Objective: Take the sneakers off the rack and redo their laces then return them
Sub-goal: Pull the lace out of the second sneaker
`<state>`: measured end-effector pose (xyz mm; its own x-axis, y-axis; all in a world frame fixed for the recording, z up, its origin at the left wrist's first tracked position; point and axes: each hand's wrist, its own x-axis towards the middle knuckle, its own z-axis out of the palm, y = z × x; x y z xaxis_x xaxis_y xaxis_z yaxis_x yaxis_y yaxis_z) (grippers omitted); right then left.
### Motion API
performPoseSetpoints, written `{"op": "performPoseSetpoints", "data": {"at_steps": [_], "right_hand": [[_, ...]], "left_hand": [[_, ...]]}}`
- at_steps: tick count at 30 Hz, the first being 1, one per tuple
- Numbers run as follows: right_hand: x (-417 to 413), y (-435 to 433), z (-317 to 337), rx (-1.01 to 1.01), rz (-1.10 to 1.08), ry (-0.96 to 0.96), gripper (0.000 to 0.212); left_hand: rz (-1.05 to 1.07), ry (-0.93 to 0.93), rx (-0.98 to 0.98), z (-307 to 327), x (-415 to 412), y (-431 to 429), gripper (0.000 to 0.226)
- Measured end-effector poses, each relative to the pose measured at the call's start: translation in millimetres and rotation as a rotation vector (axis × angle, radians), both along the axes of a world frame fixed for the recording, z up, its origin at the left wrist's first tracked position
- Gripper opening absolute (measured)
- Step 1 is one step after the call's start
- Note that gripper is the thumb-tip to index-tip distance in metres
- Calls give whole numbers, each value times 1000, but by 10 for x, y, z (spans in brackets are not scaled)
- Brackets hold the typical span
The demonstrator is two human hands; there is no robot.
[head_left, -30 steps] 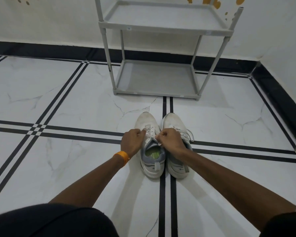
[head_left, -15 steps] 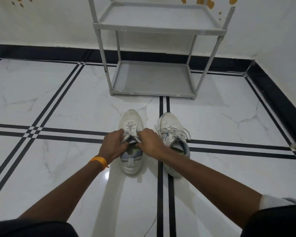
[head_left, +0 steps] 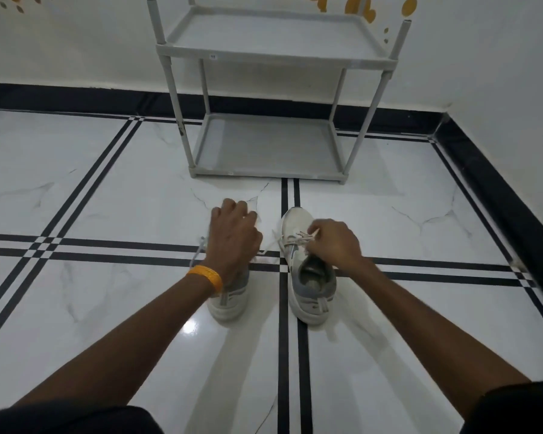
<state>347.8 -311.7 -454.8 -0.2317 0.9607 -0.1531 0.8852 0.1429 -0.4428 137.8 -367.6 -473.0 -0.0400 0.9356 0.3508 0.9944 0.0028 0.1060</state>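
Observation:
Two white sneakers with grey collars stand side by side on the tiled floor, toes toward the rack. My left hand (head_left: 232,236) lies over the front of the left sneaker (head_left: 229,303) and hides its toe and laces; a loose lace end trails out to its left. My right hand (head_left: 336,242) pinches the laces (head_left: 298,238) of the right sneaker (head_left: 311,277) near the tongue. An orange band sits on my left wrist. The grey two-shelf rack (head_left: 270,148) stands bare just beyond the shoes.
White marble floor with black stripe lines (head_left: 282,355) runs under the shoes. A black skirting (head_left: 496,189) and white walls close the back and right side. My dark-clothed knees fill the bottom corners.
The left sneaker has been slid left, away from the right one. My right hand has left it and moved onto the right sneaker's laces; my left hand now covers the left sneaker's front.

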Motion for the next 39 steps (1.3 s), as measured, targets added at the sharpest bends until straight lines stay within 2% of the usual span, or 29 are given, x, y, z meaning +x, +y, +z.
{"op": "performPoseSetpoints", "data": {"at_steps": [1, 3, 4, 7, 9, 13, 16, 18, 20, 23, 24, 26, 28, 29, 30, 32, 34, 35, 36, 39], "right_hand": [[135, 38, -31, -89, -4, -42, 28], [269, 57, -97, -191, 6, 0, 32], [285, 54, -131, -194, 15, 41, 32], [243, 20, -171, -193, 92, 100, 28], [217, -3, -187, -241, 130, 144, 29], [264, 35, -241, -329, 51, 281, 34], [315, 100, -295, -392, 42, 332, 18], [300, 120, -286, -400, 54, 352, 20], [246, 118, -236, -430, 40, 430, 24], [200, 138, -199, -441, -16, 528, 9], [200, 133, -196, -421, -17, 510, 3], [196, 123, -216, -375, 12, 407, 19], [172, 96, -206, -348, 73, 315, 25], [154, 94, -209, -338, 106, 272, 26], [141, 106, -218, -314, 145, 214, 27], [114, 116, -197, -256, 211, 88, 26], [106, 145, -180, -227, 220, 49, 23], [102, 141, -158, -221, 205, 41, 21], [91, 138, -140, -212, 185, 28, 19], [47, 129, -146, -208, 98, -18, 17]], "left_hand": [[-67, -194, -89, -47, 124, 44, 19], [-159, -594, -296, -173, 332, 104, 26], [-186, -684, -342, -233, 405, 129, 32], [-218, -660, -374, -376, 505, 208, 38], [-236, -601, -395, -435, 514, 258, 30], [-217, -488, -326, -483, 446, 295, 9], [-229, -396, -356, -503, 417, 272, 20], [-178, -465, -355, -483, 424, 245, 26], [-84, -759, -384, -358, 438, 236, 28], [73, -1328, -449, -89, 447, 293, 27], [131, -1446, -426, -17, 424, 325, 25], [244, -1669, -306, 56, 323, 411, 24], [365, -1877, -170, 67, 206, 486, 22], [420, -1861, -116, 44, 148, 508, 19], [459, -1728, -81, -2, 92, 512, 15], [377, -1244, -45, -90, 33, 434, 23], [112, -720, 13, -171, 72, 318, 42], [-30, -542, 7, -176, 134, 264, 47], [-165, -453, -57, -183, 198, 234, 47], [-453, -363, -340, -246, 383, 188, 26]]}}
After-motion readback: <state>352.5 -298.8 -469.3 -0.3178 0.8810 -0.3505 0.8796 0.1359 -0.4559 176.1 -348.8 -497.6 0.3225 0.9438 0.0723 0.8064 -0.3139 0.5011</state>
